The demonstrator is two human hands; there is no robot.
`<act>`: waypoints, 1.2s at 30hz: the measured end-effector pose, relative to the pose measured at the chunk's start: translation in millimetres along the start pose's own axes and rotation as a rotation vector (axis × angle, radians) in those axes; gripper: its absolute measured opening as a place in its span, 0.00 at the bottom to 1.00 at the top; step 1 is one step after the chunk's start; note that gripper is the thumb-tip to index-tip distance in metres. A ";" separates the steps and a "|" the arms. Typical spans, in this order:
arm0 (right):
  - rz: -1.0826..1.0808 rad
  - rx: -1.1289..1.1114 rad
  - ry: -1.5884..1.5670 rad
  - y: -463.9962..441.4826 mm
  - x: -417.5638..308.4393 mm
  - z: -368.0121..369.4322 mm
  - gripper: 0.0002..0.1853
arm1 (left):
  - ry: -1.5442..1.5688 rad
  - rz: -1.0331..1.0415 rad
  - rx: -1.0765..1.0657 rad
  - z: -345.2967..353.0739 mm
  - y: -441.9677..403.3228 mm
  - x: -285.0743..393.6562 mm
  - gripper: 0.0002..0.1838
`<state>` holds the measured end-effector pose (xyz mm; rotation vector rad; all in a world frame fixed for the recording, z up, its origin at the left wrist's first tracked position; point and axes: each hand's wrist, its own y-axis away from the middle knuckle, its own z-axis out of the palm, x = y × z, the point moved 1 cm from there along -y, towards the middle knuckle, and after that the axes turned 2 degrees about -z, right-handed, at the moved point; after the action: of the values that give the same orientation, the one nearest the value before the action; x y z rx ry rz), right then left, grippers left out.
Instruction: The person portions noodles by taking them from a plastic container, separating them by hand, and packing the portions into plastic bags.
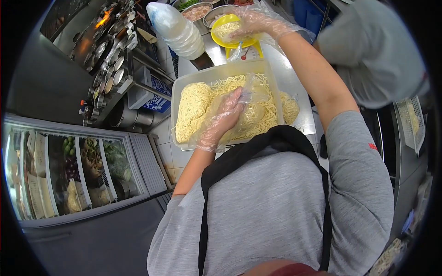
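In the head view, my left hand [224, 119], in a clear plastic glove, grips a clear plastic bag [251, 94] over the noodle tub. Strands of yellow noodles [258, 122] lie under and around it, and a larger mound of noodles [193, 110] fills the tub's left side. My right hand [255, 22], also gloved, reaches to the yellow bowl [220, 40] of a scale [245, 54], its fingers curled at the noodles [228, 30] there. Plastic film hides part of both hands' fingers.
The translucent tub [176, 124] stands on a steel table [301, 110]. Beyond it are a stack of bagged containers [177, 30] and bowls of ingredients [197, 11]. A glass-topped fridge [87, 170] is at left, burners with flame [103, 18] behind. Another person's grey sleeve [373, 50] is close at right.
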<state>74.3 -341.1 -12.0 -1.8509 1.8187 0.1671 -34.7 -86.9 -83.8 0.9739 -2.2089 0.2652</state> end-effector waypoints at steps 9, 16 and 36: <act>-0.091 -0.042 0.061 3.0 -0.8 15.2 0.41 | 0.042 0.076 0.033 7.0 -3.5 -19.1 0.26; 0.093 0.295 -1.050 97.9 22.8 -17.6 0.31 | -0.107 0.060 0.025 2.2 2.5 -9.7 0.28; 0.749 1.465 -0.148 494.2 311.5 -273.9 0.26 | 0.509 -0.127 0.068 9.7 -10.9 -56.6 0.25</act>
<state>-448.3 -716.8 -58.2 -0.1405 1.6077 -0.5972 -5.1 -66.5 -129.8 0.9544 -1.6793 0.4745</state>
